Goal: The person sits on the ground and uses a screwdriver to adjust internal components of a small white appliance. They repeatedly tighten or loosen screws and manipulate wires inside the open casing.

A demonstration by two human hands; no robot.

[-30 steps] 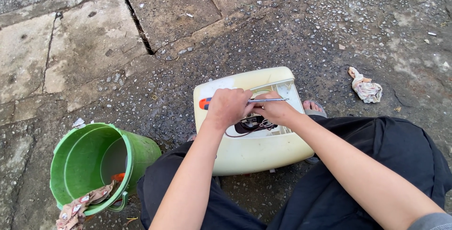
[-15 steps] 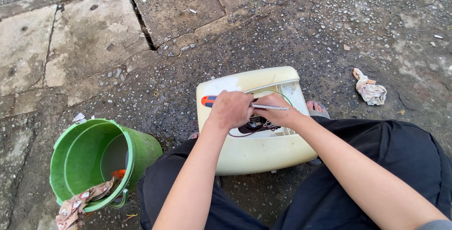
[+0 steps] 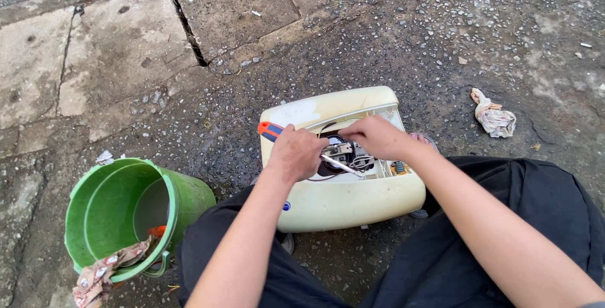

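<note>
The cream casing [image 3: 343, 197] lies on the ground between the person's knees, its opening facing up. The left hand [image 3: 296, 153] is closed around a screwdriver [image 3: 270, 130] whose shaft angles into that opening; the right hand [image 3: 377, 136] rests at the opening's far rim, its grip hidden, so I cannot tell what it pinches. It seems best to keep the tip seated square and the casing steadied. The tip itself and the parts inside are too small to make out. A green bucket [image 3: 183, 197] stands left of the casing.
</note>
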